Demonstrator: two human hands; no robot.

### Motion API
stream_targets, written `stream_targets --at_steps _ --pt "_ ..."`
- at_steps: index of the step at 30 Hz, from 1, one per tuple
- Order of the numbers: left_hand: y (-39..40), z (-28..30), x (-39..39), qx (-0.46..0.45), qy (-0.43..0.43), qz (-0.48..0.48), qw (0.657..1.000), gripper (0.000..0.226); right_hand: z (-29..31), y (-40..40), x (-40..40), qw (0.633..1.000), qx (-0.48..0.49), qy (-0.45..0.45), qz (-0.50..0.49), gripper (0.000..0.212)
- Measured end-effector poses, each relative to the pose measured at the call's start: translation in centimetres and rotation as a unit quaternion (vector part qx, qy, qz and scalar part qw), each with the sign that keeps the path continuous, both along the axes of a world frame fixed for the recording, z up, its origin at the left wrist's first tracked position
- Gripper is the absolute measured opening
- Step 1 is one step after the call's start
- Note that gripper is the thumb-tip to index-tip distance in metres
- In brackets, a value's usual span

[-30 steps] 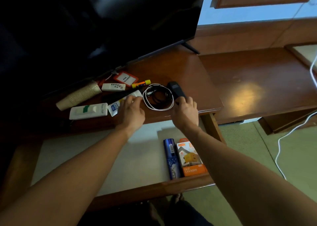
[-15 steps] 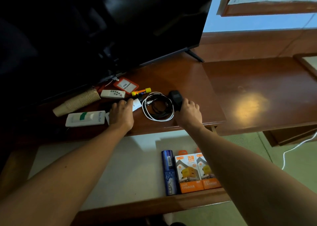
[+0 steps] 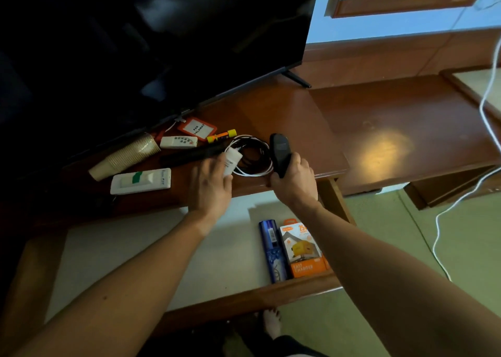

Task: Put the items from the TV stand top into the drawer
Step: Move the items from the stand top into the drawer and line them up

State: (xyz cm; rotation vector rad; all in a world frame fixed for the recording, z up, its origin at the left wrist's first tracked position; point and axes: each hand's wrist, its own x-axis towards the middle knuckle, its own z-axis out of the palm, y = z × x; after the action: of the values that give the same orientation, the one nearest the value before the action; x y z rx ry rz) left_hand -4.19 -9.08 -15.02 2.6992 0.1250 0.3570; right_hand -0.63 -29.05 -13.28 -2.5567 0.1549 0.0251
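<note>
My right hand grips a black remote, lifted at the front edge of the wooden TV stand top. My left hand holds a small white packet beside a coiled black and white cable. A white remote, a small white keypad remote, a stack of paper cups, an orange badge holder, a yellow marker and a long black item lie on the top. Below, the open drawer holds a blue tube and an orange charger box.
A large dark TV stands over the back of the stand. A lower wooden surface extends to the right. A white cable trails down to the green floor. My foot shows below the drawer front.
My right hand has lifted the black remote, which now tilts up toward me. My left hand has picked up the white packet and shifted right toward the cable.
</note>
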Motion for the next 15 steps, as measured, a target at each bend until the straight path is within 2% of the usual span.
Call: stream_targets --at_steps 6,11,15 --pt "-0.3 -1.8 -5.9 -0.073 0.065 -0.010 0.995 0.061 -1.6 2.8 -7.2 0.999 -0.014 0.025 0.021 0.052" --pt "1.0 -5.0 -10.5 -0.131 0.141 0.017 0.981 0.056 -4.1 4.1 -11.8 0.990 -0.070 0.093 0.075 0.056" --pt "1.6 -7.8 -11.3 -0.164 0.234 0.057 0.957 0.046 -6.1 4.8 -13.4 0.975 -0.095 0.173 0.099 0.063"
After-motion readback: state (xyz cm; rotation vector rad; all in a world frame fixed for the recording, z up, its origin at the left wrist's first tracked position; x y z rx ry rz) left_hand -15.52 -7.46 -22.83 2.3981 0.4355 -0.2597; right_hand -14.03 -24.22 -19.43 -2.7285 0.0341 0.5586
